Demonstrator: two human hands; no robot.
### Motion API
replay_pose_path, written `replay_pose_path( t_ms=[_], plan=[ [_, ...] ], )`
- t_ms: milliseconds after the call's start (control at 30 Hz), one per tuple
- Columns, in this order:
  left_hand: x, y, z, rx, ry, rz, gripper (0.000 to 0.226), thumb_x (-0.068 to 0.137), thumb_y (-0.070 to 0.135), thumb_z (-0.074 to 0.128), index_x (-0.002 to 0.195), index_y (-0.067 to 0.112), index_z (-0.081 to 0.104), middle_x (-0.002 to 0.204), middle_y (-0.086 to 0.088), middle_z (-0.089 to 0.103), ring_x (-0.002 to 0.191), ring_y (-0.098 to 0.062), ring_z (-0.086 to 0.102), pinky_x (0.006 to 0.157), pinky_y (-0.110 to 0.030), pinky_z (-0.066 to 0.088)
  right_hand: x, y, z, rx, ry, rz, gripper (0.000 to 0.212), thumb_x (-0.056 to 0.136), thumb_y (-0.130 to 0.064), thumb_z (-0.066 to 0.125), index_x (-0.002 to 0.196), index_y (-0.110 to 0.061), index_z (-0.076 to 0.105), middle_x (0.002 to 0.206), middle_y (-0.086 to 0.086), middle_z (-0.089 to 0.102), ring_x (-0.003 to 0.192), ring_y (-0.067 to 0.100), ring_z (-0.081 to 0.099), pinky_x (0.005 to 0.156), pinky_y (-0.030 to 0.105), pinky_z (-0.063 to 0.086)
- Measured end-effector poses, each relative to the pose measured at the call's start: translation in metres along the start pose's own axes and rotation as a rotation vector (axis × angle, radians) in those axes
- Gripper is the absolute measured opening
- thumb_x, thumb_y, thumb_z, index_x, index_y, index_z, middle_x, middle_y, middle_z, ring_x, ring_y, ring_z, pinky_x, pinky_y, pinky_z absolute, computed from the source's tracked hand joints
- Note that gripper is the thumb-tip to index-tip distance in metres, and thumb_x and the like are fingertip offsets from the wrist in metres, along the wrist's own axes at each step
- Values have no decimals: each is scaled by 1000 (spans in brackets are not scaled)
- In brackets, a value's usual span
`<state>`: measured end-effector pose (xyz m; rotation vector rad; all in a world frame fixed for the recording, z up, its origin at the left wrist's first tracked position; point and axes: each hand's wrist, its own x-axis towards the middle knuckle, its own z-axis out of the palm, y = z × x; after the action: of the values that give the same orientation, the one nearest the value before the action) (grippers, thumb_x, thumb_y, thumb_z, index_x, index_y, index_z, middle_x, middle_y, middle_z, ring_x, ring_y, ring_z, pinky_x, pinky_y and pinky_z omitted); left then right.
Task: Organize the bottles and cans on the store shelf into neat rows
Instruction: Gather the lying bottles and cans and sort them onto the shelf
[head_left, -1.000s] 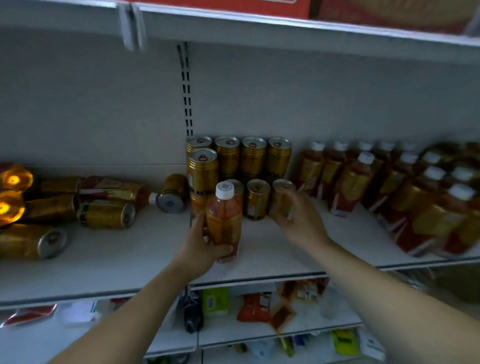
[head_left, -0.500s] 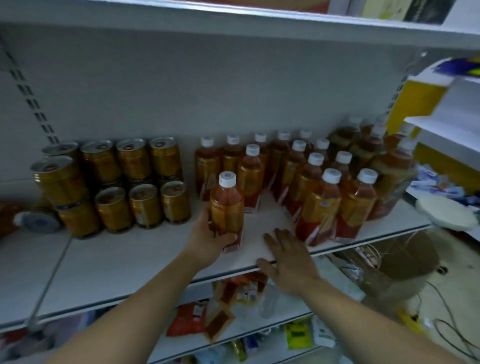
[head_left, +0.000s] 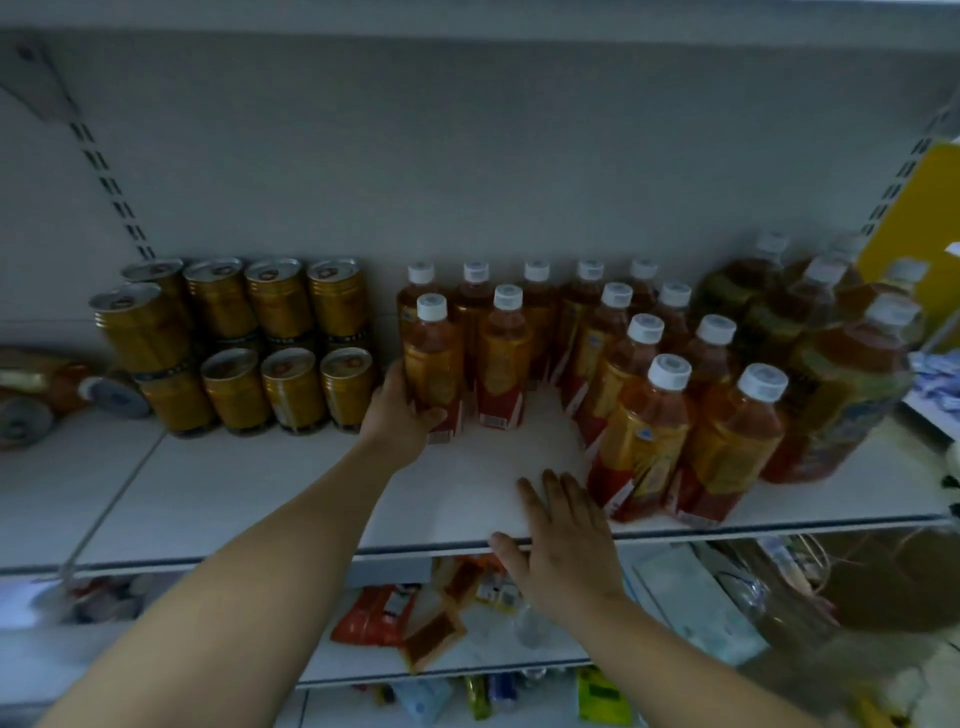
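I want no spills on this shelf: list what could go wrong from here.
1. The left hand grips a bottle close beside the stacked cans; a sideways nudge might topple them.
2. The front bottles stand near the shelf edge, close to the right hand; a bump could tip them off.

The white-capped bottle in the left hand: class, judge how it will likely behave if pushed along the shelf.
The bottle looks full, so probably heavy for its size. Tall and narrow, it may tip if pushed high; the left hand grips it low. Its smooth plastic sides could be slippery.
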<state>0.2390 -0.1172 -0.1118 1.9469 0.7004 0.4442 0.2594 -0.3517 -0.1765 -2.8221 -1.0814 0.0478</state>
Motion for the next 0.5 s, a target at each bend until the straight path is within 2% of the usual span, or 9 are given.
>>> replay_pose_path(
  t_ms=[167,233,333,433,500],
  plan=[
    [19,6,2,186,-13,-12,85,84,27,67,148,32,11,138,-3,50,119,-30,52,98,-42,44,2,-2,1,-29,-6,13,93,75,-77,-6,153,-28,6,160,6,8,144,23,1,112,39,-3],
    [17,8,-1,148,-69,-23,94,81,29,70,149,32,5,143,-3,45,124,-29,47,101,-41,41,3,-2,-2,-24,-26,8,93,75,-77,-7,152,-28,6,160,6,7,144,24,1,112,40,-4],
    [-2,8,-13,94,-138,-5,102,73,33,78,148,25,9,141,-1,41,128,-26,42,99,-38,39,1,-5,-11,20,-70,20,86,81,-75,5,152,-27,9,160,6,7,144,25,1,114,40,0],
    [-26,6,-37,174,-196,10,90,80,32,72,148,23,15,146,-1,37,130,-21,39,99,-33,38,15,-22,-39,74,-110,-42,80,88,-71,21,151,-22,17,159,8,13,144,28,6,115,40,6],
    [-44,4,-64,270,-222,9,80,83,36,68,147,25,21,146,0,38,126,-15,41,96,-29,37,33,-47,-67,107,-50,-120,78,88,-71,24,150,-22,22,157,7,19,143,28,13,114,40,13]
  ],
)
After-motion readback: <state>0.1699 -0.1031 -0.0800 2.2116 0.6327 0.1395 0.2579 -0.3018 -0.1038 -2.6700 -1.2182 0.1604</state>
